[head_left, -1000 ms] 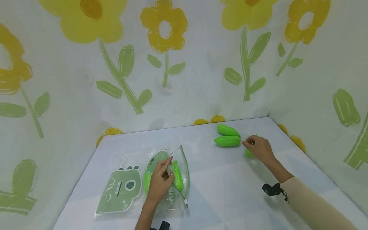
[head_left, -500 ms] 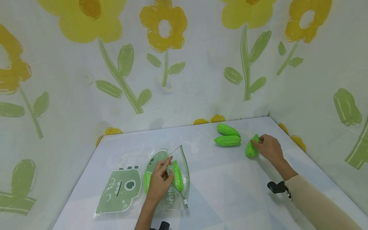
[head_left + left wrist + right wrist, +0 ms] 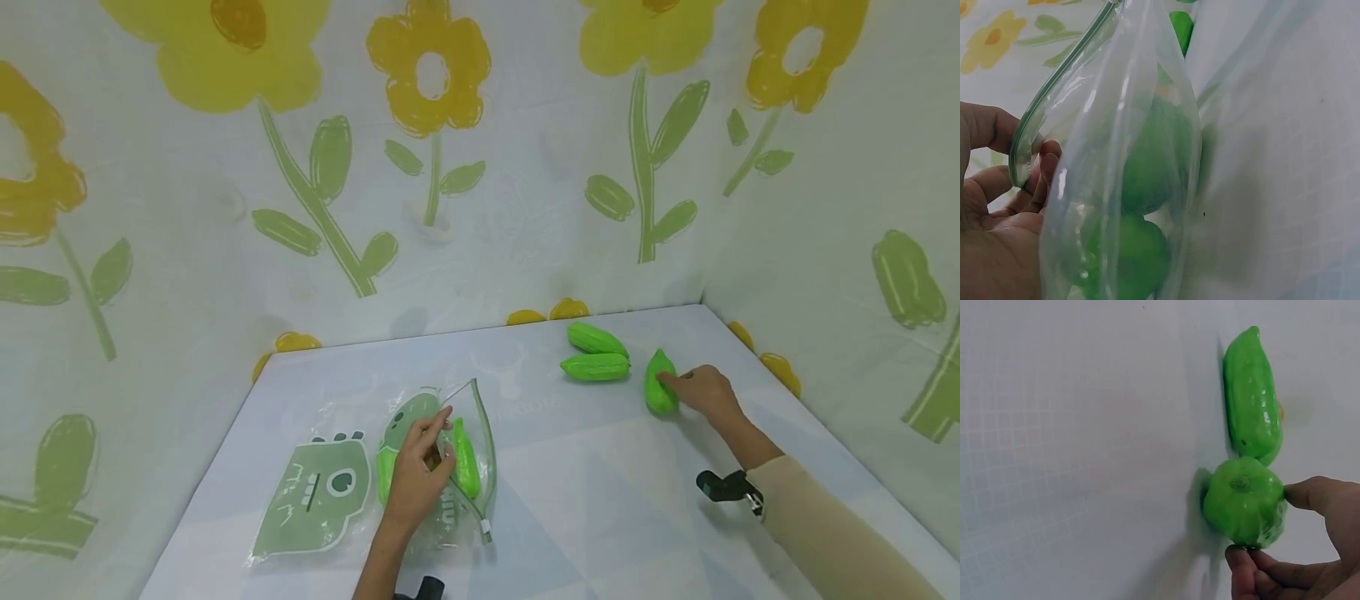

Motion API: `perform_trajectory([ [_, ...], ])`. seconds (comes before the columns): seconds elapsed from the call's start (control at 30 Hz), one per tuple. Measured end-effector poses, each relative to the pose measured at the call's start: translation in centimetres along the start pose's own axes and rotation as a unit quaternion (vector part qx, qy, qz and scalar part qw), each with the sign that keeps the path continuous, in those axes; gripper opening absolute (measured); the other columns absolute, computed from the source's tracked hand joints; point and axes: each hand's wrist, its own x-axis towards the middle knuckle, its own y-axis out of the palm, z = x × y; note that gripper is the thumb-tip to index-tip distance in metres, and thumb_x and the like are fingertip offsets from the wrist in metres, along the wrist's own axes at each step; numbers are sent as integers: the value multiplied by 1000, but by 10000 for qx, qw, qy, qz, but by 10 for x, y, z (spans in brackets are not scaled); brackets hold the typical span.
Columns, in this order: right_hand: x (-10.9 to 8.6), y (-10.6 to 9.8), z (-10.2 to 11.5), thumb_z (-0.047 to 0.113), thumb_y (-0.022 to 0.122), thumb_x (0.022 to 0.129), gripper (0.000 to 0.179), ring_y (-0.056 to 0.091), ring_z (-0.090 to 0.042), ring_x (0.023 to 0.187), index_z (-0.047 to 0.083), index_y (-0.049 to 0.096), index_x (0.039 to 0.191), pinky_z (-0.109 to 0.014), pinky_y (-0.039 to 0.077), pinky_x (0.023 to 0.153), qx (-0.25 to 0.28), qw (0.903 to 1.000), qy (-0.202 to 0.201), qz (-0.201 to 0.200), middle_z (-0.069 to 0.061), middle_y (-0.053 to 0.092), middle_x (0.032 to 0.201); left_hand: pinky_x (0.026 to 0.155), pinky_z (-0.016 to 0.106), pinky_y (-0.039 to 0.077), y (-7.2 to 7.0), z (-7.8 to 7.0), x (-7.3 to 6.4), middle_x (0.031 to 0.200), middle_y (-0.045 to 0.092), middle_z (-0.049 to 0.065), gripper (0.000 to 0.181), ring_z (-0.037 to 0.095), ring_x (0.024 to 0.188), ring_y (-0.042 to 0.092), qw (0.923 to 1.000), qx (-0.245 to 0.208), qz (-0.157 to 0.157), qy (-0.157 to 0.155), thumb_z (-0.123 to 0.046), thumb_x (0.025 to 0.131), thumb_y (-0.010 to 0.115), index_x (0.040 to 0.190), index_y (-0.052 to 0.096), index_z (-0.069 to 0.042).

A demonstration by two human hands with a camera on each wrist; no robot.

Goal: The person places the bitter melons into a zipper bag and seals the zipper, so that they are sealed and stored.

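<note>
- The green toy gourd [image 3: 660,383] lies on the far right of the table [image 3: 600,500], its long axis running toward the back wall, pointed tip away from the person.
- The right hand [image 3: 701,392] sits just to its right; thumb and fingers [image 3: 1254,565] pinch its blunt near end from both sides.
- Two more gourds [image 3: 596,354] lie just left of it, apart from it and crosswise.
- The left hand [image 3: 420,479], well apart, pinches the rim of the clear zip bag [image 3: 450,467], holding its mouth open toward the right; green gourds lie inside.
</note>
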Motion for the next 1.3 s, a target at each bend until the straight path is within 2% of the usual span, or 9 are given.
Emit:
perform_trajectory([
  [0.1,-4,-2,1,50,55,97,78,57,-42,98,-24,54,123,-47,52,74,91,9999,21,107,-34,60,110,59,21,42,1,0,0,119,57,6,56,8,67,44,10000,-59,-7,37,9,90,64,142,57,-10],
  [0.2,-9,-4,4,53,53,98,81,56,-48,108,-23,50,128,-52,52,79,124,9997,-81,172,-39,55,123,58,22,42,1,1,0,120,57,8,55,9,67,44,9999,-109,-3,77,9,90,64,142,57,-8],
  [0.3,-14,-4,8,54,52,98,81,55,-49,111,-20,51,130,-54,51,83,196,9994,-221,191,-38,53,127,59,21,42,1,0,0,119,57,6,55,9,67,44,9999,-87,14,55,9,90,64,142,56,-9],
  [0.47,-23,-1,16,53,55,97,77,56,-46,110,-17,53,129,-52,50,84,385,9985,-321,236,-35,54,128,59,20,41,-1,0,0,118,58,4,56,8,66,44,10000,-46,70,34,10,91,62,142,57,-13],
  [0.73,-37,10,29,52,58,97,71,55,-46,113,-13,58,127,-53,50,85,443,9969,-593,261,-32,57,128,59,21,41,-1,-1,0,119,57,4,55,9,66,43,9999,-99,61,-10,8,91,62,142,57,-14],
  [0.83,-42,13,34,50,59,97,69,56,-45,112,-12,59,126,-52,50,85,466,9961,-700,252,-31,58,126,60,20,40,0,-2,0,118,58,5,56,8,67,43,9999,26,50,-105,9,91,61,142,57,-13],
  [1.07,-54,22,45,48,62,96,64,58,-43,109,-10,62,124,-51,51,82,475,9942,-935,253,-28,62,122,58,21,39,2,-2,1,118,58,16,54,9,65,41,9998,105,-64,-167,14,89,61,140,56,-3],
  [1.3,-61,34,56,51,64,94,64,60,-38,108,-6,64,124,-49,51,83,581,9932,-958,330,-22,65,120,60,20,41,-1,0,1,119,57,5,55,8,67,43,9999,-7,78,-140,9,91,62,142,57,-11],
])
